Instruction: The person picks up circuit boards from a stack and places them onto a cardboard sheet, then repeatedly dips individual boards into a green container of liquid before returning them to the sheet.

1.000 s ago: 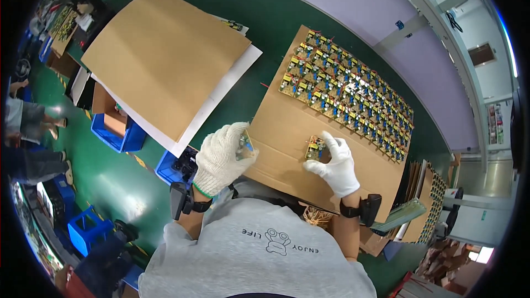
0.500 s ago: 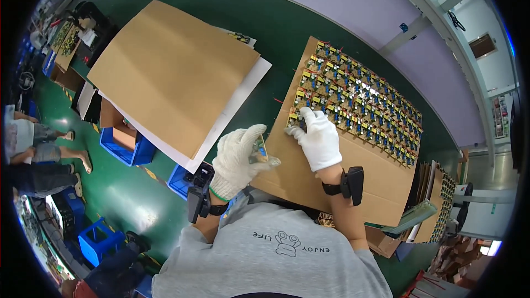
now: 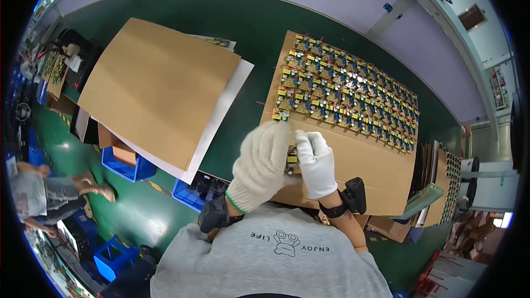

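Note:
A small circuit board [image 3: 291, 158] with a yellow component is held between my two gloved hands, low over the cardboard sheet [image 3: 359, 179]. My left hand [image 3: 259, 163], in a knitted glove with a green cuff, is closed on the board's left side. From the right, my right hand [image 3: 316, 165] in a smooth white glove grips it, fingers bent together. Parts of the board are hidden behind the gloves. Just beyond my left fingertips lies another circuit board [image 3: 280, 114], at the near left end of rows of similar boards [image 3: 348, 88] on the cardboard.
Another large cardboard sheet [image 3: 160, 88] lies on white sheets to the left on the green table [image 3: 248, 16]. Blue bins [image 3: 127, 168] stand below the table edge. A person's legs [image 3: 83, 187] and a blue stool [image 3: 115, 256] are at left. Upright cardboard sheets [image 3: 433, 182] stand at right.
My right hand has drawn back from the rows toward me, and my left hand has moved right to meet it. The board from my left hand is now between both.

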### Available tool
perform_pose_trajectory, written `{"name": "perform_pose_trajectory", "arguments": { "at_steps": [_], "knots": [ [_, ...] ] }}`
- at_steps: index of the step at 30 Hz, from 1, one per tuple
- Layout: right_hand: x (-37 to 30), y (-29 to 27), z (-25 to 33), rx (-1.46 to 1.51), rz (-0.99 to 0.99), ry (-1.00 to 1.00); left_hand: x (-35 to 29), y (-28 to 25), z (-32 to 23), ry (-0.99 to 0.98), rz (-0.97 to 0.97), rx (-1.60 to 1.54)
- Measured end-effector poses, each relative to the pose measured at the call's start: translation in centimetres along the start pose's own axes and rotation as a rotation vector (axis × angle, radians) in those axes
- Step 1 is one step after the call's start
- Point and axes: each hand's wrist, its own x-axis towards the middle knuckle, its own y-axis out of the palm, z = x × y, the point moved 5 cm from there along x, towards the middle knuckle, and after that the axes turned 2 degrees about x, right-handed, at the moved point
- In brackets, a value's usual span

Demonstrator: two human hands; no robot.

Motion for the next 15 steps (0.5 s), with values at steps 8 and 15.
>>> {"name": "perform_pose_trajectory", "arguments": {
  "at_steps": [8, 15],
  "knots": [
    [-0.8, -0.6, 0.4, -0.24, 0.007, -0.01, 0.1, 1.9, 1.1, 0.009, 0.223, -0.053],
    [0.1, -1.0, -2.3, 0.21, 0.032, -0.085, 0.2, 2.6, 1.1, -0.042, 0.274, -0.144]
  ]
}}
